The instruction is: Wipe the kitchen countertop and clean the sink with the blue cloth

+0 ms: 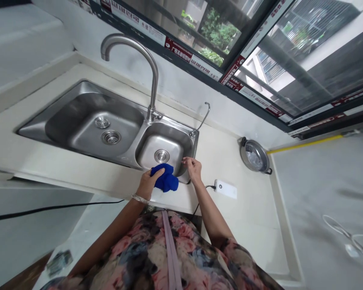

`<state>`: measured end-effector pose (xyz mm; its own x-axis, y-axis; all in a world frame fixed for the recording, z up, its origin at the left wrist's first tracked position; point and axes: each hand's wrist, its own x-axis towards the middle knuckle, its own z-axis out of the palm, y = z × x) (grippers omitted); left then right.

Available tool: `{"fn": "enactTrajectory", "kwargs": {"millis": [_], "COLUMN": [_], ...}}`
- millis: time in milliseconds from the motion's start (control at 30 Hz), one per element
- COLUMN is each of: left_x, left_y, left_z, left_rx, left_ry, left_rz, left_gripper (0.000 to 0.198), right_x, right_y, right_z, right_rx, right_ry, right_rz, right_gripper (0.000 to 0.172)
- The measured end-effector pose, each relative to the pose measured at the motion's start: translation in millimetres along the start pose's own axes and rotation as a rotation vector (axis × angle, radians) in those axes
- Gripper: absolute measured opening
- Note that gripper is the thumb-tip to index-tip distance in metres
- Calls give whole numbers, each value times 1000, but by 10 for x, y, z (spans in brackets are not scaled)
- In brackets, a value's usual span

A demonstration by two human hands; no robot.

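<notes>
My left hand (148, 183) grips a bunched blue cloth (167, 179), thumb on top, at the front rim of the small sink basin (148, 150). The cloth hangs partly over the pale countertop edge. My right hand (193, 168) is over the right side of the same basin, apart from the cloth. Its fingers are drawn together in a pinch pointing left; whether anything small is between them I cannot make out. In that basin is a round drain strainer (161, 156).
The large basin (78, 108) to the left holds a loose strainer (102, 122). A tall curved faucet (153, 76) and a thin spout (205, 114) rise behind. On the right counter are a white power bank (226, 189) with a black cable and a metal pot (255, 156).
</notes>
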<state>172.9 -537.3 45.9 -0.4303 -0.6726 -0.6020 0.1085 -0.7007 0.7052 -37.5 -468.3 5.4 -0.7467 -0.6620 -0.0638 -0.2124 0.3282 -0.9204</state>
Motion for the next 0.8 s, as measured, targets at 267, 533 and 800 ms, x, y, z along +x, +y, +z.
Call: {"fn": "enactTrajectory", "kwargs": {"millis": [267, 533, 800], "left_x": [-121, -101, -68], "left_y": [59, 45, 21], "left_z": [1, -12, 4], "left_rx": [-80, -114, -155], "left_ry": [18, -29, -28], "left_rz": [-36, -73, -57], "left_gripper": [62, 61, 68], "right_x": [50, -56, -166], "right_y": [313, 46, -165], "right_z": [68, 62, -3], "right_rx": [55, 396, 316], "right_ry": [-43, -112, -234], "right_rz": [61, 198, 69], "right_gripper": [45, 41, 48]}}
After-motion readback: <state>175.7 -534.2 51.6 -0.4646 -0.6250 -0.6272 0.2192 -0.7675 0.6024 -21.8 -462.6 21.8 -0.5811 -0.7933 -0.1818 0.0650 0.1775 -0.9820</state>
